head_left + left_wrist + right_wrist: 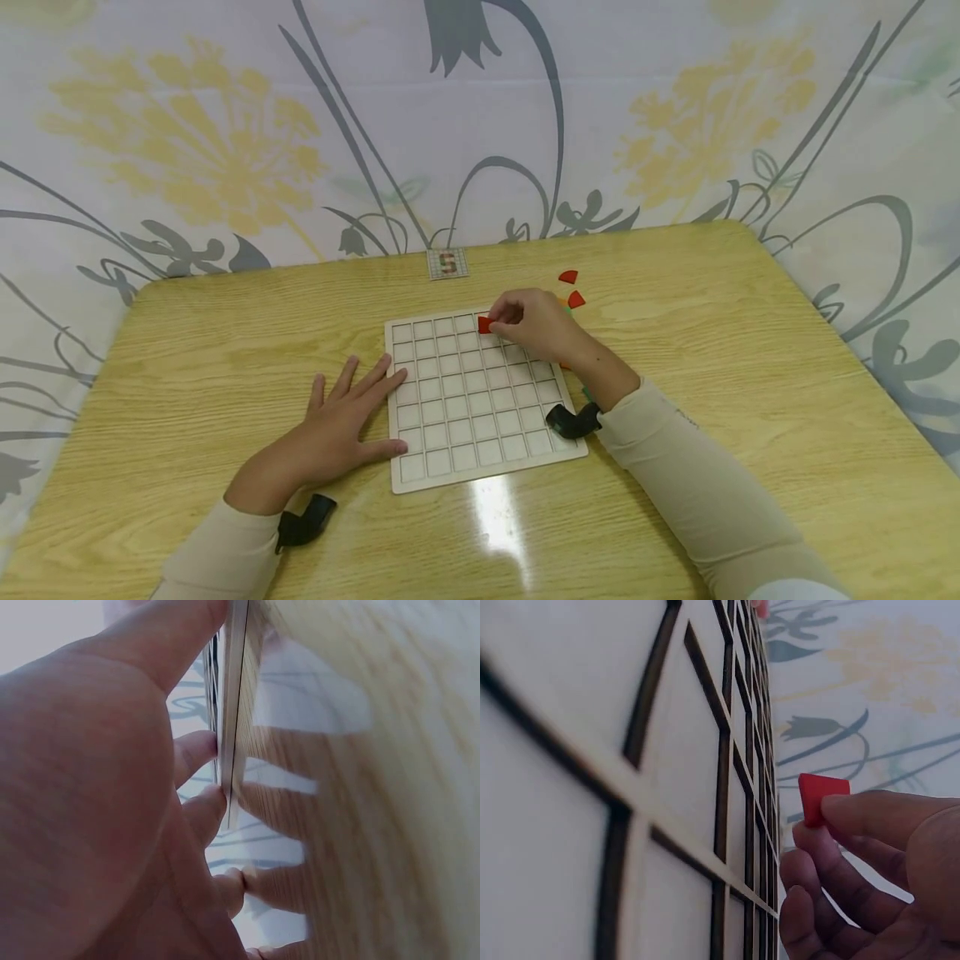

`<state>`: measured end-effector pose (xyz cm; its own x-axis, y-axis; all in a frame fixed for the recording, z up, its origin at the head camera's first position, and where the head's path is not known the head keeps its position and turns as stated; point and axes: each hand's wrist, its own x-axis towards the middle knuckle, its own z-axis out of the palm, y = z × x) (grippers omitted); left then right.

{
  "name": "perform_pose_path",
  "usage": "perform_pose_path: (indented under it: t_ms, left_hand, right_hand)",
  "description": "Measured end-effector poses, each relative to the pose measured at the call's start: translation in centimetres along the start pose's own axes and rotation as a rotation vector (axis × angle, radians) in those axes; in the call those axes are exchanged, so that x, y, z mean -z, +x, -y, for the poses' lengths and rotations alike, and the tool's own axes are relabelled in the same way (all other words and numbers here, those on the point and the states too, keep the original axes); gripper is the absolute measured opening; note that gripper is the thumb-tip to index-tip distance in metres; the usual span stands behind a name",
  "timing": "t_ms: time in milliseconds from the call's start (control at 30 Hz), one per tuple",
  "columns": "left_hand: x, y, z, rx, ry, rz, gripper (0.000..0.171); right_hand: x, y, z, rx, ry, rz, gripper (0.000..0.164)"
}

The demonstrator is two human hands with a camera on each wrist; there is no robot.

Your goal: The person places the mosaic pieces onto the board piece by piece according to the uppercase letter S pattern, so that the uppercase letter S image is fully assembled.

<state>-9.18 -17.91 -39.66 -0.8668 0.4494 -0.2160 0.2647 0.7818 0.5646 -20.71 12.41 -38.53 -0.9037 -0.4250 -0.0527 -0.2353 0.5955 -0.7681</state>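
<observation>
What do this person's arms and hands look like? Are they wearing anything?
The left hand and right hand have no gloves on. The left sleeve and right sleeve are beige and long. Beside each one sticks out something small, black and bent: the left gadget and the right gadget.

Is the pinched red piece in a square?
No, out: the right hand holds the red piece apart from the grid board in its wrist view.
</observation>
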Motion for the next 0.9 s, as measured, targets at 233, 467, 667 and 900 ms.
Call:
perform_pose_path:
  t_ms: [233,467,667,900]
  left_hand:
    - [0.08,-0.08,0.08,0.001,-0.005,0.005,0.089]
    - [0.07,0.01,0.18,-0.003,-0.006,0.003,0.089]
    - [0.03,0.04,0.21,0.001,-0.004,0.006,0.089]
    - [0.04,0.05,0.23,-0.002,-0.006,0.005,0.089]
  right_hand:
    - [-0.22,0.07,-0.05,-0.006,-0.035,0.052,0.006]
    - [-0.29,0.07,0.08,0.010,-0.078,0.062,0.009]
    - [-0.44,0.12,0.04,0.040,-0.099,0.076,0.017]
    - [-0.47,0.17,0.21,0.062,-0.153,0.093,0.017]
